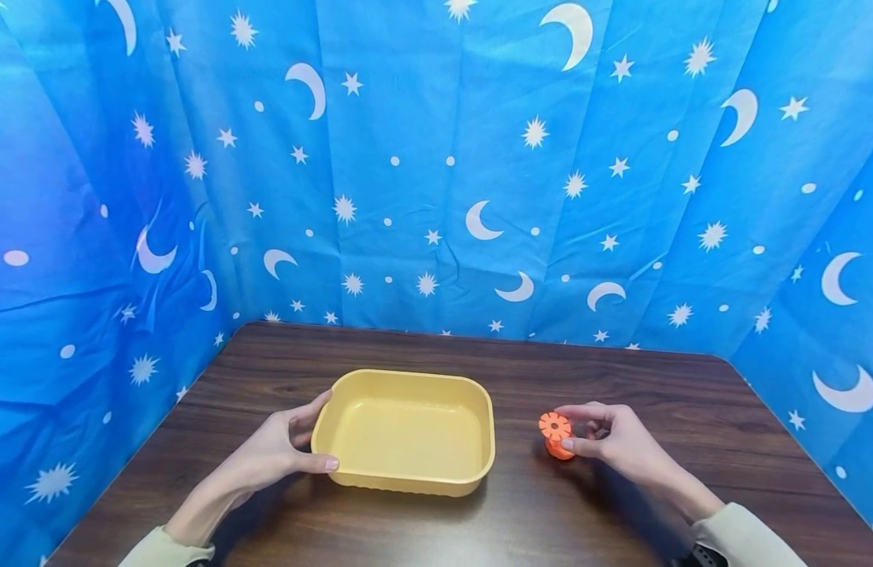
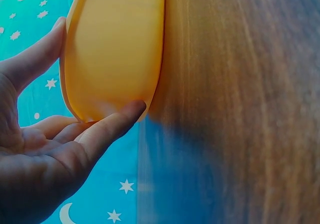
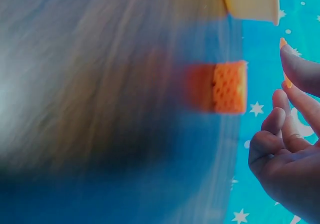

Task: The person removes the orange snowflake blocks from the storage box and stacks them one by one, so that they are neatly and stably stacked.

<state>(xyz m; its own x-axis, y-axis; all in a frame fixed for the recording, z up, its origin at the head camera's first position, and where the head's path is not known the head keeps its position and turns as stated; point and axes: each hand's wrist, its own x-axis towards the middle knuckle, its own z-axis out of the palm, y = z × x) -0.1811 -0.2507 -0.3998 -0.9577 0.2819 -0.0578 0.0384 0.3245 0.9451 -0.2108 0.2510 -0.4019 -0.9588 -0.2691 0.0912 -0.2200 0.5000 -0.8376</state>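
Observation:
A yellow rectangular tray (image 1: pixel 408 429) with rounded corners stands bare inside on the table. My left hand (image 1: pixel 273 447) grips its left end, thumb at the near corner and fingers along the far left side. In the left wrist view, the fingers reach round the end of the tray (image 2: pixel 115 49). To the right of the tray, my right hand (image 1: pixel 623 442) pinches an orange notched disc (image 1: pixel 553 426) between thumb and index finger. Below that disc, a short orange stack of discs (image 3: pixel 230 88) sits on the table, with a gap visible between them in the right wrist view.
The dark wood-grain table (image 1: pixel 280 354) has rounded far corners. A blue cloth (image 1: pixel 408 181) with white moons and stars hangs behind it and along both sides.

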